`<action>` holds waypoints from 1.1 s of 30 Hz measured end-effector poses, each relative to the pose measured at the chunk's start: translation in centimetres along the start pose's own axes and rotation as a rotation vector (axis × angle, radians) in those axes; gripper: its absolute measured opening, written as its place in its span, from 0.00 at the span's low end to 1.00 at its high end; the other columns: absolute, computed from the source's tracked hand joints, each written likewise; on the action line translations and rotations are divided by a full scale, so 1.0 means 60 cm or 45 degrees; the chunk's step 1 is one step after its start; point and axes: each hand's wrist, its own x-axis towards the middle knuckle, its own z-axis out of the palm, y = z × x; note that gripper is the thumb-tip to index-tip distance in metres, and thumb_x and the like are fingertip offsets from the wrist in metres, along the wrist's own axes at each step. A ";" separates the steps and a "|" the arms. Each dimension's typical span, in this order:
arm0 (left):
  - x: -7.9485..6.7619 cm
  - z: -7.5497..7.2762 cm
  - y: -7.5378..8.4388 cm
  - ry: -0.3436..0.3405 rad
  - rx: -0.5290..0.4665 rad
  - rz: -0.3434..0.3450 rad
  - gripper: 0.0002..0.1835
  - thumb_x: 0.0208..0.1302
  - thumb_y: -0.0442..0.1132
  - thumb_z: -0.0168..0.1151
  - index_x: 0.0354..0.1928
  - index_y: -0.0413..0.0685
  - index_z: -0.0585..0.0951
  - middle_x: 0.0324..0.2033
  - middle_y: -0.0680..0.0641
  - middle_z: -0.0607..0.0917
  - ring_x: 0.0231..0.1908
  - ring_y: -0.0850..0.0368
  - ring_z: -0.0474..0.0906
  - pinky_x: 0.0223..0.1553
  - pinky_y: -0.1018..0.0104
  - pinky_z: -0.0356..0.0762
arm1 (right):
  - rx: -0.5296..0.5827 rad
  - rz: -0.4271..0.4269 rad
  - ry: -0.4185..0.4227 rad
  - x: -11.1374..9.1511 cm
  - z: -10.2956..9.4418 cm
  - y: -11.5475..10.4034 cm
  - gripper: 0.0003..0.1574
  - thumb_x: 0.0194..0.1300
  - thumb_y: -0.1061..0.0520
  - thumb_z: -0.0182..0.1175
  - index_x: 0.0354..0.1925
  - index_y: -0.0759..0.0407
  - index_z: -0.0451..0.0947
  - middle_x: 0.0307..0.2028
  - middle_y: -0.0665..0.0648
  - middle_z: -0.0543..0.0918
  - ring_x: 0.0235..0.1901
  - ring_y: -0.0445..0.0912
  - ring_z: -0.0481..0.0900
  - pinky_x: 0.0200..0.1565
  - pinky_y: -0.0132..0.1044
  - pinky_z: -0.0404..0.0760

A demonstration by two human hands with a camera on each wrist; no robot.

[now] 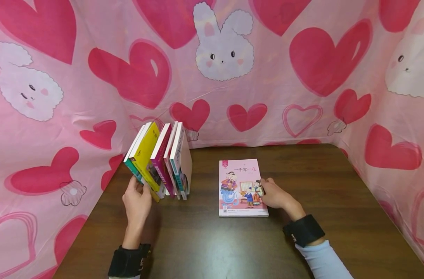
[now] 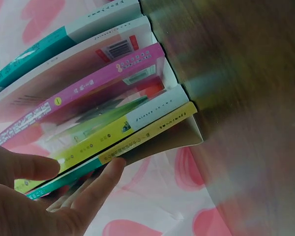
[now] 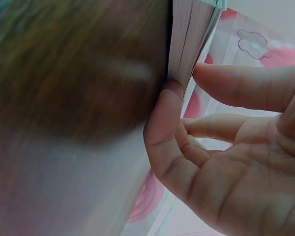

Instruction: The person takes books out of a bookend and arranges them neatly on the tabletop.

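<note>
Several books stand upright side by side at the left of the table, leaning a little left; a yellow book [image 1: 144, 149], a magenta book [image 1: 161, 162] and a white one [image 1: 182, 159] are among them. My left hand [image 1: 137, 199] is at the row's left end. In the left wrist view its fairly straight fingers [image 2: 99, 189] touch the outermost teal-and-yellow-spined book [image 2: 152, 135], with the thumb apart over the spines. A pink picture-covered book [image 1: 241, 186] lies flat mid-table. My right hand [image 1: 276, 194] pinches its right edge, thumb on the cover and curled fingers against the pages [image 3: 191, 39].
The brown wooden table [image 1: 212, 248] reaches back to a pink cloth [image 1: 274, 112] printed with hearts and rabbits, which hangs behind and at both sides. Each wrist wears a black band [image 1: 304, 230].
</note>
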 end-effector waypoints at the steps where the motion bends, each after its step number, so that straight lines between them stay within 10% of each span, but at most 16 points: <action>1: 0.001 0.001 0.000 -0.007 0.013 0.006 0.23 0.76 0.30 0.55 0.70 0.38 0.75 0.61 0.31 0.82 0.55 0.32 0.83 0.54 0.38 0.81 | 0.003 0.006 -0.003 0.000 0.000 0.000 0.43 0.65 0.69 0.60 0.73 0.85 0.57 0.64 0.78 0.67 0.56 0.63 0.70 0.63 0.61 0.72; 33: -0.009 -0.011 -0.006 -0.098 0.052 -0.002 0.22 0.76 0.29 0.54 0.70 0.35 0.73 0.62 0.29 0.81 0.57 0.32 0.82 0.51 0.36 0.81 | 0.016 0.021 -0.010 -0.002 -0.002 -0.002 0.44 0.66 0.69 0.61 0.73 0.85 0.55 0.65 0.80 0.65 0.56 0.64 0.70 0.64 0.62 0.72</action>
